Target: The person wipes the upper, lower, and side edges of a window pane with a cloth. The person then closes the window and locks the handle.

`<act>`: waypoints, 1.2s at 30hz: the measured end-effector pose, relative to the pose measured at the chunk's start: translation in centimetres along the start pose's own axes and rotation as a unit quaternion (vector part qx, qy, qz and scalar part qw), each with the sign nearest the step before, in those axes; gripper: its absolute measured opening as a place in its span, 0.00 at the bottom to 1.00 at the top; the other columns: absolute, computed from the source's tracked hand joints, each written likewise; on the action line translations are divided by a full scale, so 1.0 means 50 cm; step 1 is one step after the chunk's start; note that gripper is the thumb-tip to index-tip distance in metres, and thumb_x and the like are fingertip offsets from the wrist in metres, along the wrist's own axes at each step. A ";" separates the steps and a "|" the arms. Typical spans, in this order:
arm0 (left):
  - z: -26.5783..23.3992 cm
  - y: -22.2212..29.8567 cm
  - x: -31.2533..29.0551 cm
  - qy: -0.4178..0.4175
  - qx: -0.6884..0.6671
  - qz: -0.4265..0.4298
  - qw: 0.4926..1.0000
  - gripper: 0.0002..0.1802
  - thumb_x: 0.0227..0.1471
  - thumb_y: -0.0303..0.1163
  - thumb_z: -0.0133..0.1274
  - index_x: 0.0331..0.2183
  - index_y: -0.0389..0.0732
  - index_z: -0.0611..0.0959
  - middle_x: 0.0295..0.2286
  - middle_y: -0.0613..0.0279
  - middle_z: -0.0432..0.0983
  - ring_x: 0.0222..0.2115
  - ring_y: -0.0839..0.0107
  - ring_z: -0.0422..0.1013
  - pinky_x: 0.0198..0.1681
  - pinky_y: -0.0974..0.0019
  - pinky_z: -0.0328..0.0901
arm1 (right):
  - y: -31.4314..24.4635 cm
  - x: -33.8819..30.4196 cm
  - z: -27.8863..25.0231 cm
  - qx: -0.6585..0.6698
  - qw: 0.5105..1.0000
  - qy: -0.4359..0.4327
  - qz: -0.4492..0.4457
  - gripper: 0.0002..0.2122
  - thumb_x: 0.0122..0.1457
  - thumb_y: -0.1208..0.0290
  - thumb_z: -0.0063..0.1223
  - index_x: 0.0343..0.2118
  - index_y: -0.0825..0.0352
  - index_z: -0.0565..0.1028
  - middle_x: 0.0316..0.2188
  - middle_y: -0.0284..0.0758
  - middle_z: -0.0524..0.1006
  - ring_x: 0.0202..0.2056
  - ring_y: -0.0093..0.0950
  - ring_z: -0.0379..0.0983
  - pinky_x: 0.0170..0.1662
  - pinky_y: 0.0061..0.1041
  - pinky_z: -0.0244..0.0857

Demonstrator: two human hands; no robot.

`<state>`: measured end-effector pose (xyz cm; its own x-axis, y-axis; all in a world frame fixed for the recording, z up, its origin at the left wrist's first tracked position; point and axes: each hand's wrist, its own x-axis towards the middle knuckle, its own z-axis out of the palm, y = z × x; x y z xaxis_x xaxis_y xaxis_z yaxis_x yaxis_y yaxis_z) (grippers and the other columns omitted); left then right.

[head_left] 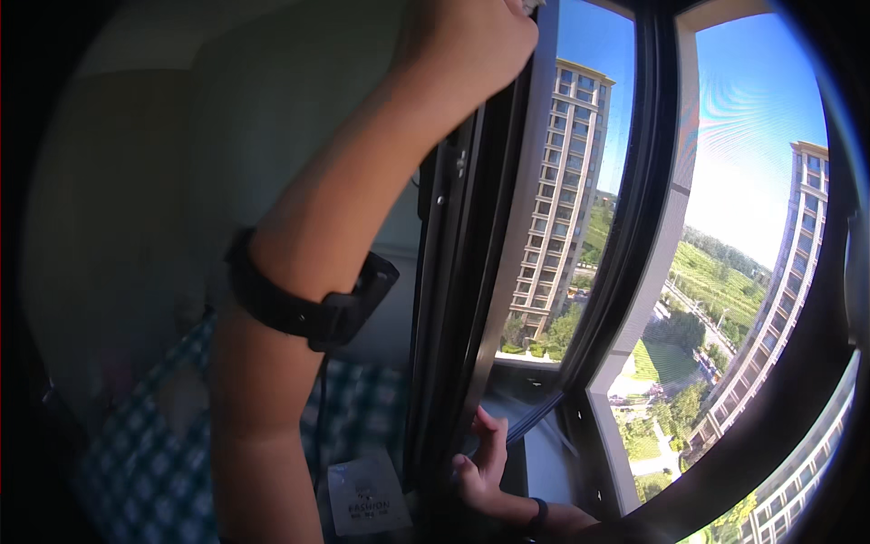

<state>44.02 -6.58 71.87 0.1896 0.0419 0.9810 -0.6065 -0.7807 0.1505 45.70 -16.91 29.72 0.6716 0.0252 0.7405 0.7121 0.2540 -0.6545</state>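
A dark-framed window sash stands swung inward, its edge toward me. My left hand is raised to the upper part of this sash and is partly cut off by the picture's top edge. It looks closed, with a small pale bit of something showing at the fingers; what it is cannot be made out. Low on the same sash, my right hand grips the edge, thumb apart from the bent fingers. Some of its fingers are hidden. A black strap with a box-shaped piece circles my left forearm, and a dark band my right wrist.
To the right is the fixed window frame, with a screened pane beyond which tall buildings and greenery show. A checked blue-green cloth spreads below left. A pale printed packet lies near the sash's foot. The wall behind is dim.
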 end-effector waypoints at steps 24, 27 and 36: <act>-0.043 -0.114 -0.627 -0.135 -0.090 -0.114 0.980 0.08 0.49 0.22 0.54 0.35 0.31 0.77 0.30 0.46 0.74 0.30 0.45 0.72 0.31 0.55 0.67 | -0.022 -0.007 0.018 0.068 0.995 -0.003 0.078 0.33 0.44 0.70 0.51 0.58 0.73 0.63 0.46 0.32 0.67 0.49 0.25 0.62 0.58 0.25 0.52; -0.028 -0.135 -0.796 -0.125 -0.078 -0.177 0.973 0.10 0.48 0.21 0.55 0.36 0.31 0.77 0.32 0.47 0.74 0.31 0.46 0.73 0.33 0.56 0.69 | -0.010 -0.012 0.026 0.074 0.992 0.014 0.097 0.33 0.45 0.69 0.51 0.58 0.72 0.64 0.44 0.31 0.67 0.48 0.24 0.62 0.56 0.24 0.53; -0.004 -0.179 -1.167 -0.128 -0.103 -0.380 0.910 0.12 0.45 0.22 0.58 0.35 0.35 0.77 0.30 0.54 0.73 0.27 0.51 0.73 0.27 0.59 0.67 | 0.021 -0.007 0.053 0.097 0.991 0.021 0.090 0.25 0.55 0.78 0.37 0.58 0.73 0.61 0.46 0.34 0.69 0.48 0.26 0.64 0.56 0.30 0.56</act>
<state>38.24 -1.89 13.28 0.7735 0.3536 0.5260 -0.3511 -0.4518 0.8201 45.70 -14.09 29.17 0.7945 0.0483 0.6053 0.5305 0.4298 -0.7306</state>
